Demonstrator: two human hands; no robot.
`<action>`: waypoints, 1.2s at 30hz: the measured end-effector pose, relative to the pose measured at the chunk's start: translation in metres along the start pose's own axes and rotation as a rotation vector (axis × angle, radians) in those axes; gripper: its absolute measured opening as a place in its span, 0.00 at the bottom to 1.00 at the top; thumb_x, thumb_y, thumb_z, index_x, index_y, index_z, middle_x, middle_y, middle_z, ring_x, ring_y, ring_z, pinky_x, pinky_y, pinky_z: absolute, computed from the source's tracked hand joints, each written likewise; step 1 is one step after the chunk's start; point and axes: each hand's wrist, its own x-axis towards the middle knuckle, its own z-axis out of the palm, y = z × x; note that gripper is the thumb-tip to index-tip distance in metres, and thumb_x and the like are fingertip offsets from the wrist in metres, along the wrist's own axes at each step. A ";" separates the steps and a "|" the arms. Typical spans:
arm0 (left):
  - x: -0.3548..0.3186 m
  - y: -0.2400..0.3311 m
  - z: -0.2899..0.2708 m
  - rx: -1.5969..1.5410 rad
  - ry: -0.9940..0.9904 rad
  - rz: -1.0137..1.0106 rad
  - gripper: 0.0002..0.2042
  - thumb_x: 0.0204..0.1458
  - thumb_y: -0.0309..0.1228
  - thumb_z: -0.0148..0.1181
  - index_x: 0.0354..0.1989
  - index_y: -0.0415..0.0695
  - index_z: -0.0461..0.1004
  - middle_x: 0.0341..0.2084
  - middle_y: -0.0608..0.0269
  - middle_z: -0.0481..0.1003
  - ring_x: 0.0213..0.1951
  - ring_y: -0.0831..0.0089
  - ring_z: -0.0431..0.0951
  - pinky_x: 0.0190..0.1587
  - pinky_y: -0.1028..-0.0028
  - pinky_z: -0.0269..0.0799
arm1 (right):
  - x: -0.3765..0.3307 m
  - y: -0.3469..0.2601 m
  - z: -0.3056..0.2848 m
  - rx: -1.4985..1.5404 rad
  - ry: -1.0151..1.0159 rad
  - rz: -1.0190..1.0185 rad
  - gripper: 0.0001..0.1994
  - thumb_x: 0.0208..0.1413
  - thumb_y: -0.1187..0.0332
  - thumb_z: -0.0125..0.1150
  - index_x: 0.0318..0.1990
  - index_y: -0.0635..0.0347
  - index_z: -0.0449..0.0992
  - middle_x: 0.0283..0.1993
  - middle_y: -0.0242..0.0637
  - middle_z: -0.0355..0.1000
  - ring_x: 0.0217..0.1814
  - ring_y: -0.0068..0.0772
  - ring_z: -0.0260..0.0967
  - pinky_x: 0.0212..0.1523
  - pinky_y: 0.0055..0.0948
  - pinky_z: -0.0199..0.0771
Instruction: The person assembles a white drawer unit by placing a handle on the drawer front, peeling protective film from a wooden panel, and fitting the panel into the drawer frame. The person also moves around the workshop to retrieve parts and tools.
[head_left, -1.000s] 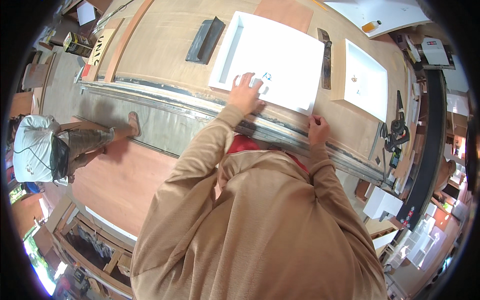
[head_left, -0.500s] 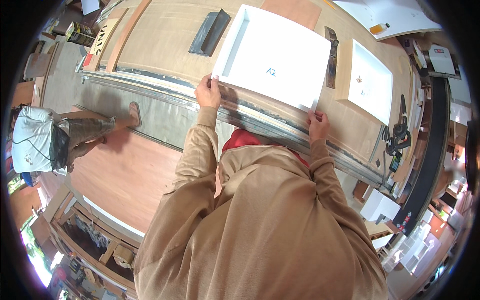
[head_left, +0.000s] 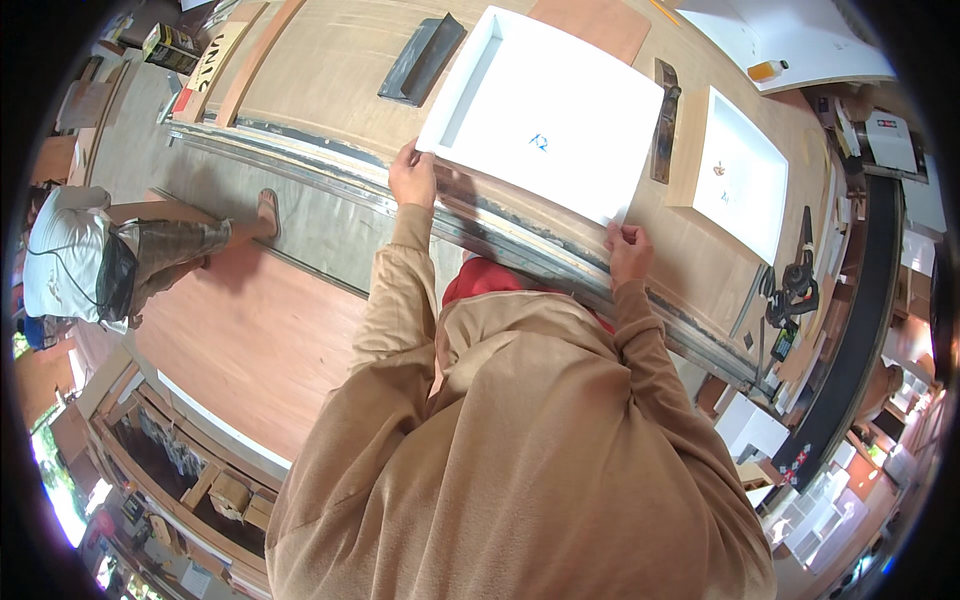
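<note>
A large shallow white drawer box (head_left: 575, 100) lies on the wooden workbench (head_left: 330, 75), its raised sides showing at the left. Blue pen marks are on its inner face. My left hand (head_left: 412, 178) pinches its near left corner, thumb on top and fingers partly hidden. At the near right corner, my right hand (head_left: 628, 252) has its fingertips closed on the edge. To the right of the box lies a long dark wooden hand tool (head_left: 664, 122). Beyond that stands a smaller box (head_left: 740, 180) with a white inside and bare wooden side.
A dark angled piece (head_left: 422, 58) lies left of the box. On the right are a black power tool (head_left: 795, 285) and an orange bottle (head_left: 768, 70). Metal rails (head_left: 300, 163) edge the bench. Another person (head_left: 80, 265) stands at the left, by a large wooden panel (head_left: 250, 350).
The view has shifted slightly. The white box's near edge has moved a little to the left, and both hands have stayed at its corners. The person at the left has leaned slightly.
</note>
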 end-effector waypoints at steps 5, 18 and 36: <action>-0.013 0.030 0.006 0.281 0.083 0.022 0.18 0.53 0.30 0.62 0.51 0.36 0.81 0.37 0.45 0.85 0.41 0.57 0.86 0.50 0.64 0.78 | -0.002 -0.008 -0.007 -0.051 -0.047 -0.007 0.11 0.57 0.69 0.73 0.35 0.67 0.77 0.32 0.36 0.77 0.30 0.24 0.75 0.31 0.27 0.84; -0.008 0.005 0.013 0.022 0.095 -0.006 0.17 0.60 0.26 0.60 0.56 0.34 0.77 0.50 0.50 0.81 0.50 0.63 0.81 0.54 0.68 0.75 | 0.008 -0.024 -0.019 -0.170 -0.238 0.001 0.14 0.58 0.67 0.72 0.39 0.69 0.75 0.36 0.41 0.76 0.35 0.27 0.77 0.35 0.28 0.87; -0.015 0.019 0.011 -0.345 0.131 -0.284 0.18 0.57 0.23 0.58 0.56 0.40 0.78 0.47 0.63 0.79 0.48 0.74 0.76 0.49 0.70 0.72 | 0.024 -0.014 -0.031 -0.183 -0.331 -0.043 0.14 0.57 0.65 0.74 0.34 0.66 0.75 0.31 0.38 0.78 0.28 0.26 0.78 0.32 0.27 0.80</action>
